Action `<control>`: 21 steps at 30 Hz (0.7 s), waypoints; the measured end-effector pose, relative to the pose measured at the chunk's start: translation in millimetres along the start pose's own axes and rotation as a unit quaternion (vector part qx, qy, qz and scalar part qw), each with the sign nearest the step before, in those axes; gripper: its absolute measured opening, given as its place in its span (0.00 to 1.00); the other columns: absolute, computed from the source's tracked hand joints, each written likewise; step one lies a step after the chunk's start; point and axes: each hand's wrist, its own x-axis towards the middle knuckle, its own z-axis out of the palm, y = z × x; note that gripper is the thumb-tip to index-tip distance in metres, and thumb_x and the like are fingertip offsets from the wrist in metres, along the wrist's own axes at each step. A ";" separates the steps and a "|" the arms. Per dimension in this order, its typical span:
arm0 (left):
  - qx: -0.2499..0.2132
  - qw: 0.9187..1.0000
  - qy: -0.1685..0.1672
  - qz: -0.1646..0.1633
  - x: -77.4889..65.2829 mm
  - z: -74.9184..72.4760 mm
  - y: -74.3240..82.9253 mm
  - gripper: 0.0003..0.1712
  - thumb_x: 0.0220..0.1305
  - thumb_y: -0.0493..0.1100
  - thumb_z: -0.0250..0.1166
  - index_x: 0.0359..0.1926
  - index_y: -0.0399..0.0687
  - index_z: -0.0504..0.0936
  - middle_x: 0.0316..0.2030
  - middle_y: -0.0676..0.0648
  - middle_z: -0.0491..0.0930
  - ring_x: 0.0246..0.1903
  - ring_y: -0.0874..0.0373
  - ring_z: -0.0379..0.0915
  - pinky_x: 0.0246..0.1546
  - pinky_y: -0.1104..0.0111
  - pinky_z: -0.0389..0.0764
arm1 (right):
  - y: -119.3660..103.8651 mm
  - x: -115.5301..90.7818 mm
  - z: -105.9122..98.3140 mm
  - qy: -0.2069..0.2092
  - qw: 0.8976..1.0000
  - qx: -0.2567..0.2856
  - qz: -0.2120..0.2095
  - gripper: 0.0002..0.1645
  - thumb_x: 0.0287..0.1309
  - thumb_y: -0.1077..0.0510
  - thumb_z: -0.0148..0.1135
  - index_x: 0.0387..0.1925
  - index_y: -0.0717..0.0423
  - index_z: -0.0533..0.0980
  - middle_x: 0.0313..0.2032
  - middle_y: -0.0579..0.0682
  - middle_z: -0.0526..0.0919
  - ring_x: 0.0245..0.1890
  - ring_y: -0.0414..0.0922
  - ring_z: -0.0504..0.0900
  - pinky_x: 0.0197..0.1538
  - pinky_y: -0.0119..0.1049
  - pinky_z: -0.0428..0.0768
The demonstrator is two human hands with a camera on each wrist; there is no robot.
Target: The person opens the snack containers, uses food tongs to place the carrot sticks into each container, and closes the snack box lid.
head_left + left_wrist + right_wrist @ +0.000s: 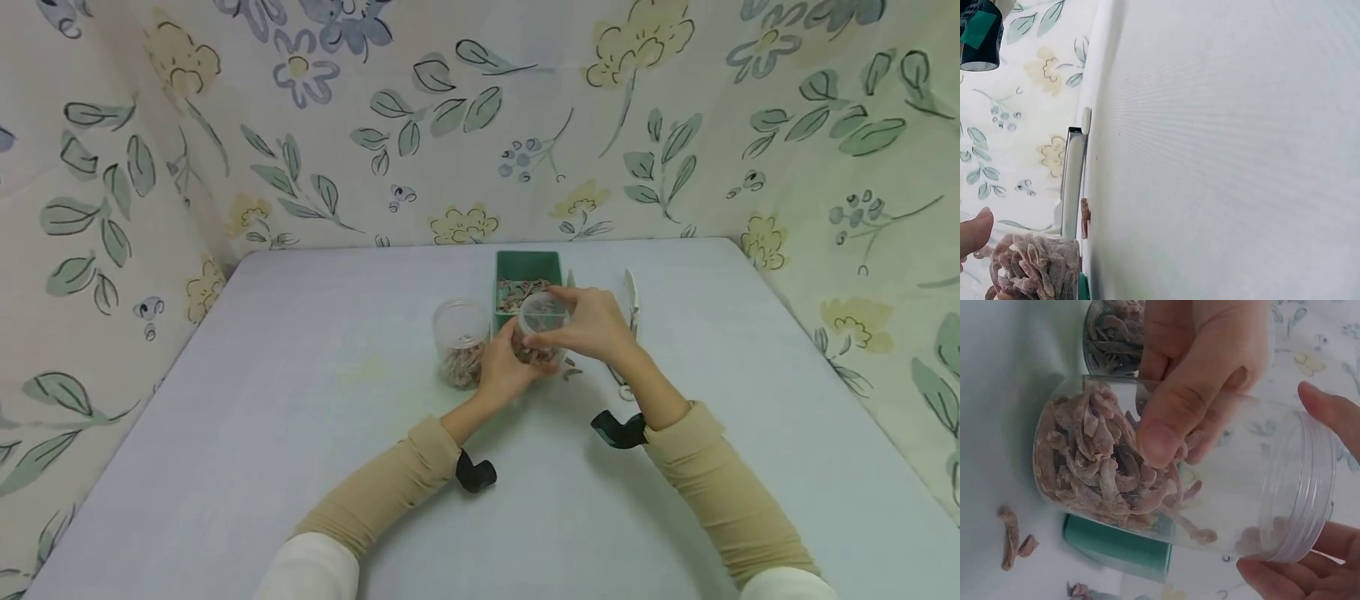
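A clear plastic jar (1210, 506), partly filled with brownish dried strips (1104, 462), is held upright over the table in front of the green container. My left hand (508, 367) grips its body, thumb across the side. Around its clear ridged lid (1300, 487), the thumb and fingers of my right hand (588, 321) pinch from opposite sides. Whether the lid sits tight, I cannot tell. A second clear jar (461, 367) with similar strips stands just left of my left hand. The green container (528, 265) behind the held jar also has strips inside.
Small loose strips (572, 372) lie on the white table (322, 350) right of the held jar. Beyond my right hand lies a long pale tool (632, 292), partly covered by that hand. Floral cloth (450, 117) hangs behind the table.
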 end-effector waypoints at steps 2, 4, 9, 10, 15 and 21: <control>0.000 1.000 0.001 0.000 1.0 0.2 -2.2 0.40 0.48 0.39 0.78 0.61 0.36 0.70 0.45 0.43 0.81 0.47 0.48 0.78 0.48 0.57 0.78 | -0.6 1.2 2.3 0.003 1.000 -0.004 0.007 0.50 0.39 0.46 0.81 0.61 0.67 0.72 0.07 0.44 0.60 0.12 0.38 0.49 0.18 0.31 0.55; -0.001 1.000 0.003 -0.008 1.5 0.3 -4.0 0.43 0.48 0.39 0.78 0.63 0.35 0.68 0.45 0.42 0.81 0.48 0.47 0.78 0.50 0.56 0.78 | -1.6 2.2 4.7 0.006 1.000 -0.005 0.015 0.50 0.39 0.45 0.80 0.61 0.67 0.72 0.07 0.41 0.56 0.12 0.37 0.48 0.18 0.31 0.54; -0.017 1.000 0.005 -0.024 0.3 1.9 -8.7 0.46 0.48 0.39 0.78 0.66 0.35 0.66 0.48 0.41 0.80 0.51 0.46 0.76 0.53 0.55 0.76 | -1.0 4.2 10.2 -0.008 0.999 0.002 0.033 0.51 0.40 0.44 0.80 0.62 0.66 0.71 0.06 0.41 0.56 0.12 0.37 0.47 0.18 0.31 0.55; -0.019 0.999 0.005 -0.027 -0.1 2.3 -9.8 0.45 0.48 0.39 0.78 0.66 0.36 0.66 0.49 0.41 0.80 0.52 0.46 0.76 0.53 0.55 0.76 | -0.4 4.8 11.1 -0.013 0.999 0.001 0.032 0.51 0.40 0.44 0.80 0.62 0.67 0.71 0.06 0.41 0.56 0.12 0.37 0.47 0.18 0.32 0.55; -0.017 0.999 -0.009 -0.044 0.1 2.9 -10.3 0.45 0.50 0.40 0.78 0.66 0.37 0.65 0.54 0.40 0.78 0.55 0.46 0.74 0.55 0.55 0.75 | 0.0 5.2 10.8 -0.023 0.999 -0.013 0.028 0.52 0.41 0.43 0.79 0.63 0.66 0.70 0.12 0.49 0.71 0.13 0.39 0.52 0.21 0.33 0.60; -0.018 0.997 -0.047 -0.066 1.9 1.5 -7.4 0.46 0.52 0.40 0.76 0.67 0.34 0.62 0.59 0.37 0.73 0.59 0.44 0.69 0.58 0.54 0.72 | -1.8 4.1 8.3 -0.036 0.998 -0.031 0.039 0.52 0.42 0.42 0.78 0.65 0.65 0.69 0.11 0.50 0.69 0.12 0.38 0.51 0.21 0.34 0.60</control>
